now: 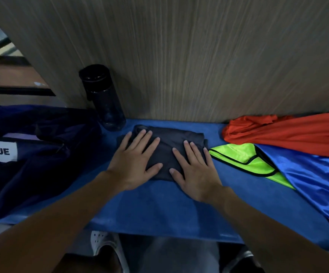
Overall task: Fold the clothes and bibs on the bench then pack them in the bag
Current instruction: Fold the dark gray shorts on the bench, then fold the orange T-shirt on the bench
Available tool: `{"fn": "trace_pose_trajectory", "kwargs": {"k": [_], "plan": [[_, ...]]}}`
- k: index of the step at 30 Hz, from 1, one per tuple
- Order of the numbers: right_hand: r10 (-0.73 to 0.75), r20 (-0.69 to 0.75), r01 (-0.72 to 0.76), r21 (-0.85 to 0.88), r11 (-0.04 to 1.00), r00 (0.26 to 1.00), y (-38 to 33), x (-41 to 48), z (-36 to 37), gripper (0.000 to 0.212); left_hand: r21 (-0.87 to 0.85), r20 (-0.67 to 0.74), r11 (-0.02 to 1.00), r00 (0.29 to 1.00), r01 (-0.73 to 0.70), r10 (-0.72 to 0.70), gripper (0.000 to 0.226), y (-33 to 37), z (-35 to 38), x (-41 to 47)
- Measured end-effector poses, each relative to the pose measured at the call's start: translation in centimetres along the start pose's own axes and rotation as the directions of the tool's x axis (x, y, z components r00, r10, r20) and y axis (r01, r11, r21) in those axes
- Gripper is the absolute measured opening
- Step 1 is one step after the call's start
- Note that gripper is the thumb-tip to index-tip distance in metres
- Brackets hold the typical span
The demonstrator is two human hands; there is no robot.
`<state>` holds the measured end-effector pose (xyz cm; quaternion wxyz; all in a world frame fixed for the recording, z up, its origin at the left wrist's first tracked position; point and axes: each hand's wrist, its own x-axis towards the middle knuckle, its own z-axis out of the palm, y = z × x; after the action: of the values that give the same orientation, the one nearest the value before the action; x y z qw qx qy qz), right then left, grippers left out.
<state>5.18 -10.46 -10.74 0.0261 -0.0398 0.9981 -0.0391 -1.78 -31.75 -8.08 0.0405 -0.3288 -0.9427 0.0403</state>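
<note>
A dark grey garment (171, 137), folded into a small rectangle, lies on the blue bench (159, 207) near the wall. My left hand (136, 160) presses flat on its left half with fingers straight. My right hand (194, 168) lies flat on its right half, fingers spread. To the right lie unfolded pieces: a neon yellow bib (244, 158) with black trim, a shiny blue bib (313, 178) over it, and a red garment (289, 133) at the back. A dark navy bag (31, 154) with a white label sits on the bench's left end.
A black bottle (103, 97) stands upright against the wood-grain wall (179, 56), between the bag and the folded garment. The bench's front edge runs below my forearms, with my knees and a white shoe (104, 245) under it.
</note>
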Motion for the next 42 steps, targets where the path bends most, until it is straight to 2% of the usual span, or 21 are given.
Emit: {"fn": "trace_pose_trajectory", "kwargs": {"k": [4, 10, 12, 20, 24, 29, 31, 33, 36, 42], "plan": [[0.005, -0.004, -0.005, -0.018, 1.000, 1.000, 0.4, 1.9, 0.1, 0.077, -0.005, -0.104, 0.999, 0.993, -0.047, 0.047, 0.068, 1.0, 0.9, -0.1], [-0.007, -0.002, 0.007, 0.018, 1.000, 1.000, 1.1, 5.4, -0.2, 0.080, -0.100, -0.078, 0.995, 0.997, -0.009, 0.001, 0.071, -0.8, 2.6, 1.6], [-0.001, 0.037, 0.000, 0.022, 1.000, 0.999, 1.3, 6.6, -0.4, 0.078, -0.138, -0.080, 0.990, 0.997, -0.006, -0.006, 0.073, -1.4, 2.7, 2.5], [-0.032, 0.092, 0.031, 0.002, 1.000, 0.995, 1.8, 8.9, -0.8, 0.072, -0.189, -0.083, 0.982, 0.996, -0.006, -0.009, 0.073, -3.4, 3.5, 4.3], [-0.046, 0.136, 0.054, -0.056, 0.997, 0.990, 1.8, 8.8, -1.3, 0.078, -0.195, -0.050, 0.981, 0.999, 0.006, -0.016, 0.075, -3.3, 3.4, 4.3], [-0.030, 0.220, 0.068, -0.169, 0.983, 0.975, 2.0, 7.4, -3.1, 0.064, -0.208, 0.055, 0.976, 0.997, 0.059, -0.048, 0.085, -2.7, 1.1, 4.7], [-0.050, 0.135, 0.070, -0.152, 0.986, 0.990, 2.7, 6.1, -3.8, 0.062, -0.159, 0.005, 0.986, 0.999, 0.053, -0.053, 0.083, -1.5, -0.6, 5.4], [-0.058, -0.024, 0.055, -0.107, 0.993, 0.998, 3.8, 4.6, -4.5, 0.060, -0.119, -0.067, 0.993, 0.997, 0.016, -0.024, 0.072, 0.6, -2.3, 6.4], [-0.037, -0.229, 0.012, -0.110, 0.994, 0.973, 7.0, 1.8, -5.5, 0.052, -0.166, -0.101, 0.982, 0.993, -0.084, 0.068, 0.052, 4.4, -4.2, 8.5], [0.182, -0.311, -0.243, -0.171, 0.955, 0.933, 16.8, -3.7, -7.8, 0.032, -0.283, -0.111, 0.948, 0.987, -0.143, 0.116, 0.036, 11.7, -5.7, 12.1]]}}
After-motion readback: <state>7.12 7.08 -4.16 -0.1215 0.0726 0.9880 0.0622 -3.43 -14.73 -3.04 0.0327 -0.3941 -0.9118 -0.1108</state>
